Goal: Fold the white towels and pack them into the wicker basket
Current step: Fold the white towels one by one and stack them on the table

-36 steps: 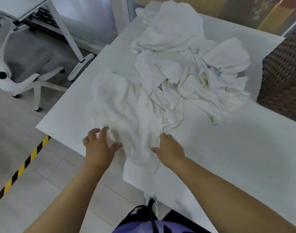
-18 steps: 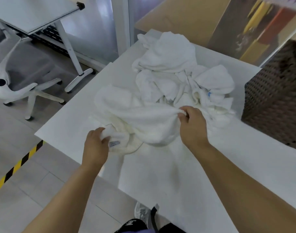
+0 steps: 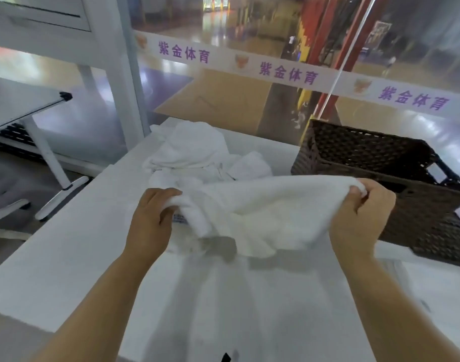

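Note:
I hold one white towel (image 3: 265, 210) stretched above the white table (image 3: 67, 262). My left hand (image 3: 151, 220) grips its left end and my right hand (image 3: 362, 212) pinches its right corner. The towel sags between them, its lower edge hanging just over the tabletop. Behind it lies a crumpled pile of white towels (image 3: 192, 152) at the table's far side. A dark brown wicker basket (image 3: 367, 163) stands at the right, just beyond my right hand; what I see of its inside is bare.
A glass wall with a white banner of purple characters (image 3: 288, 71) runs behind the table. A white desk (image 3: 17, 105) with a slanted leg stands on the left, beside a white pillar (image 3: 124, 74).
Both hands took hold of one towel, lifted it off the pile and spread apart, stretching it out. My head tilted up, bringing the whole basket and glass wall into view.

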